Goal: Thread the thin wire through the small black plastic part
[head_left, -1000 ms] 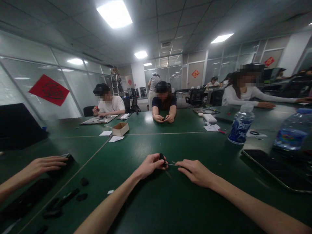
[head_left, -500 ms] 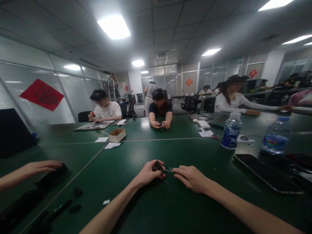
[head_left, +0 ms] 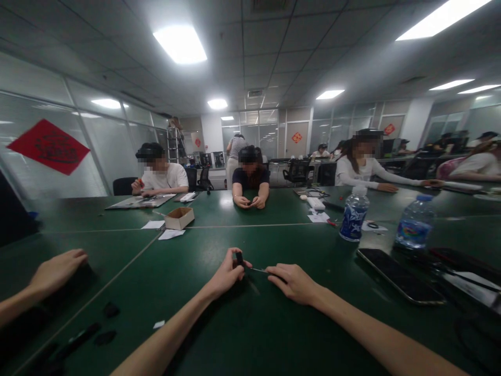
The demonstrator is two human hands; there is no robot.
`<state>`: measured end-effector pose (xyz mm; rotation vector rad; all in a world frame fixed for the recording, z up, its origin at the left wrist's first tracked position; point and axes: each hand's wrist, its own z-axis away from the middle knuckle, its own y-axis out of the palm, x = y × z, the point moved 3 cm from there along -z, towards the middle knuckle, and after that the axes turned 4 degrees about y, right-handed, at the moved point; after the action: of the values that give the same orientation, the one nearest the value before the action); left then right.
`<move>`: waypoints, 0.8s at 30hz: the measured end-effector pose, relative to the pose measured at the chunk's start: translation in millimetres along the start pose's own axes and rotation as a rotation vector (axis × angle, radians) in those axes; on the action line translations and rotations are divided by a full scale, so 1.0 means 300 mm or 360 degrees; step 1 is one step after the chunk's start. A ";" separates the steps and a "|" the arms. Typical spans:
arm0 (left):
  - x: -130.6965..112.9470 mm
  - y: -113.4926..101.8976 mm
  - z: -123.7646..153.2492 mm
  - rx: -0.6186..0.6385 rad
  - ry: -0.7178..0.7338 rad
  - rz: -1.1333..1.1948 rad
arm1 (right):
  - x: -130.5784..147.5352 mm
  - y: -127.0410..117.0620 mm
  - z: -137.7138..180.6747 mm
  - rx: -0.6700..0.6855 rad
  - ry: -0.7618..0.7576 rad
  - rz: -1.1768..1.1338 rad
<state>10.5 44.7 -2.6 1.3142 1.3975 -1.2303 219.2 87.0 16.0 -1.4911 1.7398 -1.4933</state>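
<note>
My left hand is closed around a small black block-shaped part, held upright just above the table. From the right, my right hand pinches a thin tool with a metal shaft, perhaps a small screwdriver; its handle is hidden in my fingers. The shaft points at the black part, and its tip ends near my left fingertips. Whether the tip touches the part I cannot tell.
The green table carries a phone, two bottles on the right and an open cardboard box. Dark pieces and a white scrap lie left. Another person's hand rests at the left edge.
The view has swung slightly right, so everything appears further left. Both my hands keep their holds, and the black part looks more upright. The neighbour's hand at left has changed its pose.
</note>
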 end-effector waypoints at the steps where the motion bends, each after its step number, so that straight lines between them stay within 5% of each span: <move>1: -0.004 0.001 0.001 0.0002 -0.0005 -0.0013 | -0.005 0.003 0.000 -0.0004 0.0004 -0.0003; 11: -0.016 0.011 -0.004 0.0071 -0.0067 -0.0104 | 0.002 0.016 -0.026 -0.0173 0.0194 -0.0401; 24: -0.046 0.022 0.008 0.0135 -0.0114 -0.0227 | 0.017 0.042 -0.010 -0.0268 0.0115 -0.0062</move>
<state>18.2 39.8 9.7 1.2320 1.4207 -1.4320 209.3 82.0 7.6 -1.5793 1.9314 -1.4681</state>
